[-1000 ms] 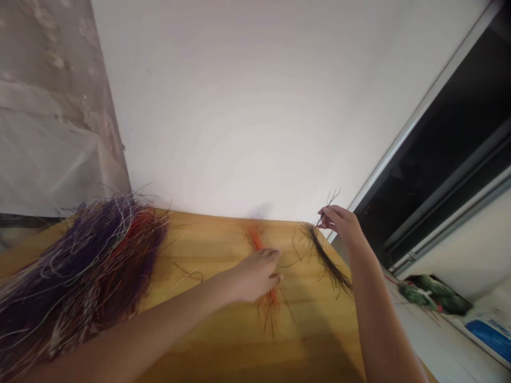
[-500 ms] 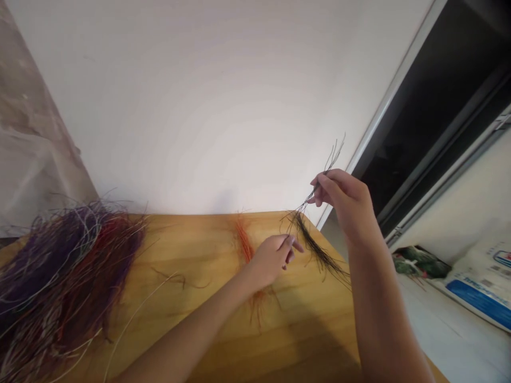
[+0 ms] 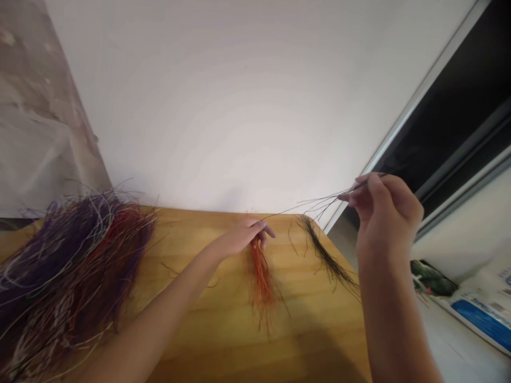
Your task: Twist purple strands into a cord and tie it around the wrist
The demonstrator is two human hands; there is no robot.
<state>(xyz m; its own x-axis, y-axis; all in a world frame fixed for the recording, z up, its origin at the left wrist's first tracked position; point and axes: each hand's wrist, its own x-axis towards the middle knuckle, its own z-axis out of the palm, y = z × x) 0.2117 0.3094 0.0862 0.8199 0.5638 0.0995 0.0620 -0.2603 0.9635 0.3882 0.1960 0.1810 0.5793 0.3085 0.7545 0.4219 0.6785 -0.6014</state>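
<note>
Between the thumb and fingers of my right hand (image 3: 385,205) is a thin bunch of dark strands (image 3: 333,198), raised above the table's back right corner, its loose ends fanning to the left. My left hand (image 3: 249,235) pinches the end of one long dark strand that stretches across toward my right hand. Beneath my left hand an orange bundle of strands (image 3: 262,279) lies on the wooden table (image 3: 199,319), its top partly hidden. A black bundle (image 3: 329,259) rests near the right edge, below the held strands.
A large heap of purple, red and white strands (image 3: 80,255) covers the left side of the table. A white wall (image 3: 223,106) stands behind. To the right are a dark opening (image 3: 459,106) and a white and blue bag (image 3: 479,319).
My hands have moved apart, the right one to the right and the left one to the left, drawing a strand out between them. The view has shifted slightly.
</note>
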